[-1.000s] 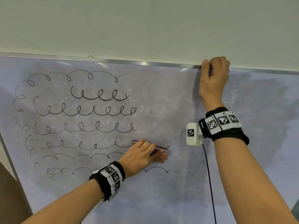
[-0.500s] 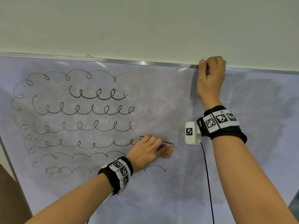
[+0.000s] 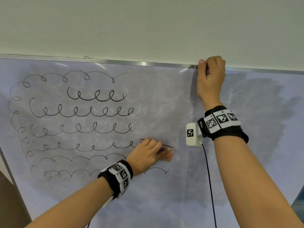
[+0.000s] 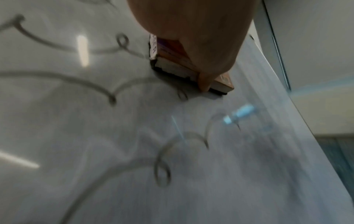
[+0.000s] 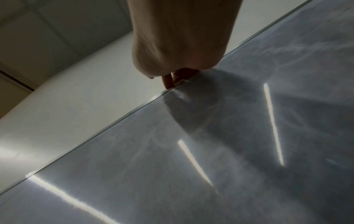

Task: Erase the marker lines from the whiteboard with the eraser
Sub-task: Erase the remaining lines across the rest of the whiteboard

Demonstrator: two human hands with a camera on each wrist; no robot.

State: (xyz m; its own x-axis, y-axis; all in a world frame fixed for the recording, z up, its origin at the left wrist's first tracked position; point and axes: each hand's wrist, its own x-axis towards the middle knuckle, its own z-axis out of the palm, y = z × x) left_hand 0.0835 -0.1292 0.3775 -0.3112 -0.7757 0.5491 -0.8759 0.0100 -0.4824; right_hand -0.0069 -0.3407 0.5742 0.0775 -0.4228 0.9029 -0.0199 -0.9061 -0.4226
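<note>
A whiteboard (image 3: 164,186) fills the lower head view, smeared grey where it has been wiped. Rows of black looping marker lines (image 3: 82,111) cover its left half, and one short arc (image 3: 156,169) lies below my left hand. My left hand (image 3: 145,154) grips the orange and purple eraser (image 3: 167,153) and presses it flat on the board at the right end of the fourth row. In the left wrist view the eraser (image 4: 172,63) shows its dark felt against the board. My right hand (image 3: 211,76) grips the board's metal top rail (image 3: 131,62), fingers curled over it.
A pale wall (image 3: 148,22) rises above the board. The board's left frame (image 3: 8,171) slants down at the far left beside a brown surface (image 3: 9,203). A black cable (image 3: 209,186) hangs from my right wrist camera. The board's right edge (image 4: 298,106) shows in the left wrist view.
My left hand has slid the eraser to the right along the fourth row, and the line's right end there is wiped away. My right hand has stayed on the top rail.
</note>
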